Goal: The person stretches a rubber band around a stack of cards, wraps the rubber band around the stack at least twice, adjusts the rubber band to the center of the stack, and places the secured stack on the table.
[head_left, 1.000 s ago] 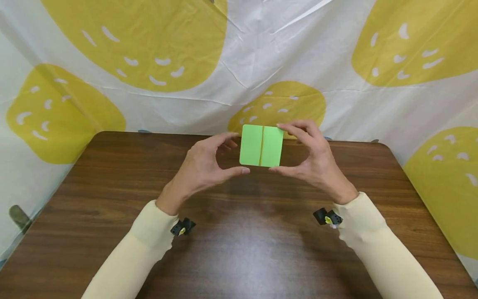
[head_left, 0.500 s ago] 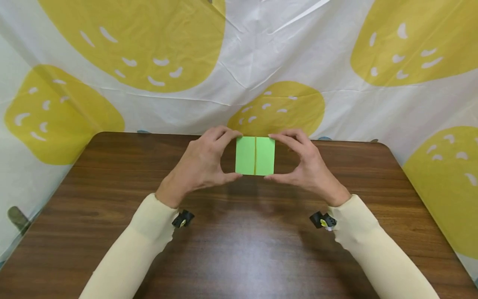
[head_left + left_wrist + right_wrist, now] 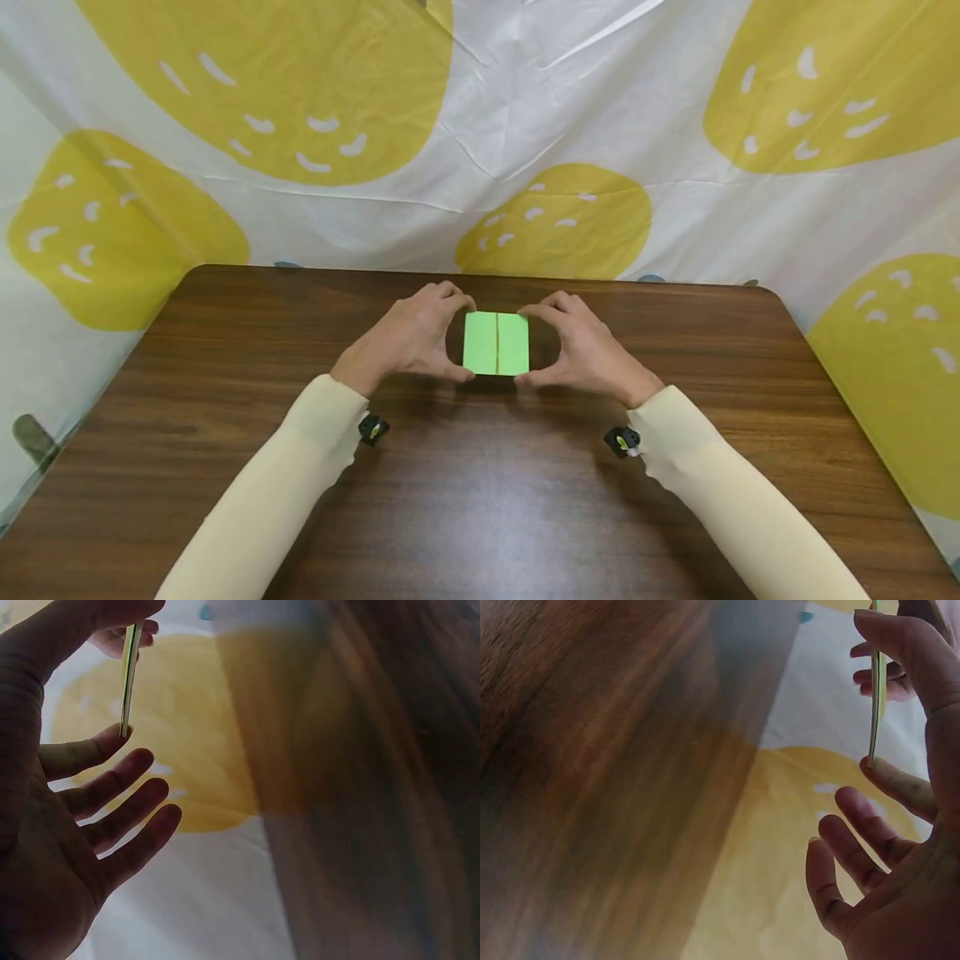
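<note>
A light green square card with a narrow brownish-yellow band down its middle faces up in the head view. My left hand pinches its left side, thumb at the near corner and index finger at the far one. On the opposite side my right hand grips it the same way. Both wrist views show the thin card edge-on: the card spans thumb to index finger on the left, and the card does likewise on the right. The other fingers are spread away from it.
Below the hands lies a dark brown wooden table. Its far edge meets a white cloth printed with large yellow shapes, which also hangs along both sides. Small black devices sit at the left wrist and right wrist.
Earlier only the right hand held the card; the left hand closed on its left side. Both hands then brought the card down toward the table, slightly left and nearer.
</note>
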Tool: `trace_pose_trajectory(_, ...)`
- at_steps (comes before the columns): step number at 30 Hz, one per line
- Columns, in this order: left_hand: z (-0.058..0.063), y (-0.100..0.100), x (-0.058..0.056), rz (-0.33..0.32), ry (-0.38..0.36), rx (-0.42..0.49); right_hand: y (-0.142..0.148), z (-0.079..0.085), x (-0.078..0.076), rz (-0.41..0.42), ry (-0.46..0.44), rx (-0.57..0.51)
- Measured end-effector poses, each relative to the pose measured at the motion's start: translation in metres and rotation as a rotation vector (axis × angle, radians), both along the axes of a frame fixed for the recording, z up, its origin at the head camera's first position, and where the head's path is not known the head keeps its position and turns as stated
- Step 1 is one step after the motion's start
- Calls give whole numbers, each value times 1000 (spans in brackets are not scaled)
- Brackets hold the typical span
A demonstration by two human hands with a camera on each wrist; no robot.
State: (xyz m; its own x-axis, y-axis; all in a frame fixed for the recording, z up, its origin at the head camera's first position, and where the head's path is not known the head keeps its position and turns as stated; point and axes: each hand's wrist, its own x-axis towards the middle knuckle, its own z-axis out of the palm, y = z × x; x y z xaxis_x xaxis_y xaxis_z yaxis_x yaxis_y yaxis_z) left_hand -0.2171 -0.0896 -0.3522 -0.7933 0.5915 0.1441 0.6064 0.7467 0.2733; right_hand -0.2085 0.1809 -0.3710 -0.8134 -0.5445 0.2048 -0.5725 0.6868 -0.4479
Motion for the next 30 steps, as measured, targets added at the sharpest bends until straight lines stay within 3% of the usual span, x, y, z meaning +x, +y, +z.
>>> trace_pose_trajectory(8, -21, 3, -21, 30, -146, -69, -9, -19, -21, -12, -22, 159)
trace_pose_trajectory(15, -37, 6, -34, 54, -226, -115, -14, -28, -33, -15, -56, 247)
trace_pose_trajectory(24, -38, 10, -46, 95, -258, -185, -19, -27, -47, -32, -85, 297)
trace_pose_trajectory(30, -39, 11, -48, 112, -291, -176, -20, -26, -50, -31, -116, 319)
